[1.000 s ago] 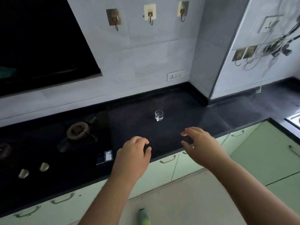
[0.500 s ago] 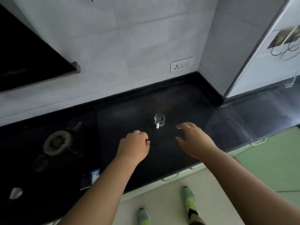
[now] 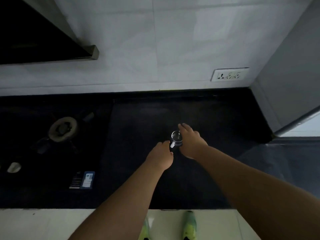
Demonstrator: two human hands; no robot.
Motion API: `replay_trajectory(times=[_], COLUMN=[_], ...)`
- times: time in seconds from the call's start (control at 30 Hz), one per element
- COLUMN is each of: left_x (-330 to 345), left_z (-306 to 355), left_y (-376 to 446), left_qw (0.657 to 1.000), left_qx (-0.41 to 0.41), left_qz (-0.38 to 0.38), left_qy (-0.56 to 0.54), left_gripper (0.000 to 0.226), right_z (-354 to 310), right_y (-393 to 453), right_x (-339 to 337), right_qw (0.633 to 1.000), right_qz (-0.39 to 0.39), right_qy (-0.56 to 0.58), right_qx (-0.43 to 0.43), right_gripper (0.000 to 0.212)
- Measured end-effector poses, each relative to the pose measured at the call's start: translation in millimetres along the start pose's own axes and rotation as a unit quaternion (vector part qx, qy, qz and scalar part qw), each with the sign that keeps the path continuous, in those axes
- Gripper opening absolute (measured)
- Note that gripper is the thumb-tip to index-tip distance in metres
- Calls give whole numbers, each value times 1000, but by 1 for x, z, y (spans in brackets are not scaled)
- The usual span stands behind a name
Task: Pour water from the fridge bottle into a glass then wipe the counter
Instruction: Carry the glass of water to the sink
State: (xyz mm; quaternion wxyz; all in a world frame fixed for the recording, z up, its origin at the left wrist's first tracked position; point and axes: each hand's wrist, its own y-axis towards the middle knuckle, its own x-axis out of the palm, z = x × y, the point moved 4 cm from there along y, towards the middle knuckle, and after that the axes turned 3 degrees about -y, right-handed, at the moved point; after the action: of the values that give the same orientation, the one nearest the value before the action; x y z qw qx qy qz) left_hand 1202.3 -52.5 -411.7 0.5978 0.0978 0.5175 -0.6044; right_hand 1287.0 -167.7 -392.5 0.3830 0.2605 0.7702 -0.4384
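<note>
Two hands at a glass [image 3: 176,136] on dark counter [image 3: 207,118]; right hand [image 3: 190,144] cupping it, left hand [image 3: 161,156] loosely curled, empty; white tiled wall [image 3: 155,40].

A small clear glass [image 3: 176,137] stands upright on the black counter [image 3: 216,170]. The right hand [image 3: 191,143] curls around its 3 o'clock side, fingers spread past the rim (contact is hard to judge). The left hand [image 3: 161,155] sits loosely curled at the glass's 7 o'clock, fingertips just beside its base. A burner [image 3: 62,129] lies well off at 9 o'clock, a wall socket [image 3: 229,74] at 1 o'clock.
</note>
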Motion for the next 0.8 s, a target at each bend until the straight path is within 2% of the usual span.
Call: replay_trajectory(times=[0.07, 0.17, 0.23, 0.37, 0.5, 0.57, 0.8], left_x=[9, 17, 23, 36, 47, 53, 52], left_z=[1, 0, -4, -10, -9, -9, -8], left_y=[12, 28, 33, 42, 32, 20, -19], left_qw=[999, 994, 984, 976, 962, 957, 972], left_qx=[-13, -21, -54, -84, -106, -108, -40], left_qz=[-10, -10, -28, -37, -52, -65, -73], left_qy=[-48, -108, -165, -199, -247, -260, -221], left_gripper=[55, 36, 39, 25, 27, 21, 25], right_z=[3, 6, 8, 11, 16, 19, 33], right_y=[13, 27, 33, 37, 28, 20, -23], right_x=[7, 17, 21, 29, 39, 46, 47], right_qw=[1000, 998, 999, 1000, 1000, 999, 987], right_qz=[-29, -54, -47, -6, 9, 13, 31], right_qy=[-6, 6, 13, 20, 15, 30, 156], right_qx=[0, -13, -17, -9, 3, 6, 23], right_gripper=[104, 108, 105, 89, 79, 74, 44])
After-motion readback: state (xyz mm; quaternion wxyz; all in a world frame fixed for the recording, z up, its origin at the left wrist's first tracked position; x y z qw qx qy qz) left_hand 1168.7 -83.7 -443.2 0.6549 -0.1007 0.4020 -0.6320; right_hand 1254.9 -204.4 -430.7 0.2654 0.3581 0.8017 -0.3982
